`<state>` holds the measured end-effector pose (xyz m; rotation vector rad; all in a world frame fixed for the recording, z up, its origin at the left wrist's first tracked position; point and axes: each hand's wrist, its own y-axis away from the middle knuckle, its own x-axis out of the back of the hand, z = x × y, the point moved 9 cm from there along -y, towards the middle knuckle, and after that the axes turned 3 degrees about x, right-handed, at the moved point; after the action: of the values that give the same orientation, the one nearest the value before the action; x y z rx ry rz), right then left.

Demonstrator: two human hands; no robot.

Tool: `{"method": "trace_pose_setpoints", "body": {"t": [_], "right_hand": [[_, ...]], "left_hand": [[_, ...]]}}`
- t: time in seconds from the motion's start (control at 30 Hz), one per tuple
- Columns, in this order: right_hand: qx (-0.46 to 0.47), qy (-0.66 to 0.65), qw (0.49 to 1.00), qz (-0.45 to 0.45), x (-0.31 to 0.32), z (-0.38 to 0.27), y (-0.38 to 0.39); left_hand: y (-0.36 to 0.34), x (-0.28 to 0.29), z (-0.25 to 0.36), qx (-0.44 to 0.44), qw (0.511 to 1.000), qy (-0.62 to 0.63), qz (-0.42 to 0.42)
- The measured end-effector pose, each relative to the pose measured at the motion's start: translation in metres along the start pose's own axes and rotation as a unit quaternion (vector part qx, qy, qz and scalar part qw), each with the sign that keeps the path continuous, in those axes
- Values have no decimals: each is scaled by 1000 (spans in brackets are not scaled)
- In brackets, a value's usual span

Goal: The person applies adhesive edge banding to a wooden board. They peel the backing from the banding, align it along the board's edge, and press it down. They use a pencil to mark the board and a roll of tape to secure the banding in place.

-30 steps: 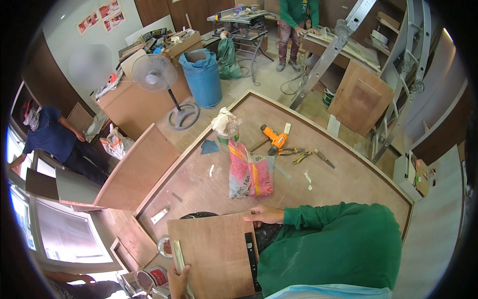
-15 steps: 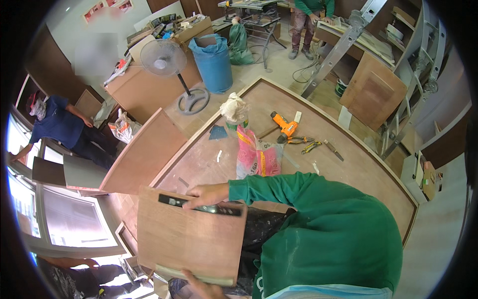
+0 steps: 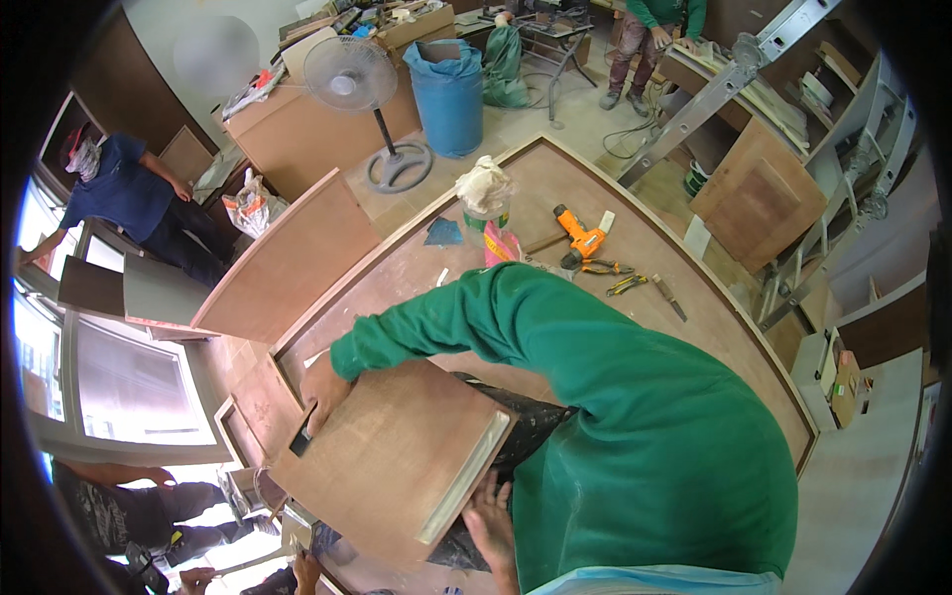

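A flat brown wooden board [image 3: 387, 451] lies tilted over my dark trousers, a pale strip [image 3: 466, 476] along its lower right edge. My right hand [image 3: 325, 392], at the end of a green sleeve, grips the board's upper left side; its fingers curl at a dark narrow slot or inset [image 3: 301, 440], mostly hidden by the hand. My left hand [image 3: 488, 521] is beside the pale strip, fingers stretched and apart; whether it touches the board is unclear. Beyond the arm lie an orange drill [image 3: 578, 236], pliers [image 3: 607, 267], a yellow-black cutter [image 3: 627, 285] and a chisel-like tool [image 3: 669, 297].
A large rimmed wooden panel [image 3: 734, 327] spreads around me, bearing a cloth-topped tub [image 3: 484, 190]. A curved panel [image 3: 288, 253] stands at left. Further off are a fan [image 3: 347, 74], a blue bin [image 3: 446, 104] and a ladder [image 3: 694, 104]. Co-workers stand left, lower left and at the back.
The board has turned, bringing its pale strip from the bottom to the lower right. My right hand has moved left and down with it; my left hand has shifted right and up.
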<state>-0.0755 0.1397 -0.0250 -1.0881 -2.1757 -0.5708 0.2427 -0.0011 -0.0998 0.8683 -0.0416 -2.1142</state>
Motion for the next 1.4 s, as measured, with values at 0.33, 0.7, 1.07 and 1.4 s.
{"method": "trace_pose_setpoints", "body": {"t": [0.33, 0.7, 1.07, 1.4], "right_hand": [[177, 137, 974, 29, -64, -33, -40], [139, 131, 977, 95, -21, -74, 40], [-98, -18, 966, 239, 33, 48, 187], [-156, -56, 924, 343, 30, 26, 257]], "left_hand": [[25, -25, 6, 143, 951, -118, -246], [140, 211, 60, -243, 894, 244, 288], [106, 349, -217, 66, 721, -330, 606], [42, 370, -240, 22, 733, -451, 509]]}}
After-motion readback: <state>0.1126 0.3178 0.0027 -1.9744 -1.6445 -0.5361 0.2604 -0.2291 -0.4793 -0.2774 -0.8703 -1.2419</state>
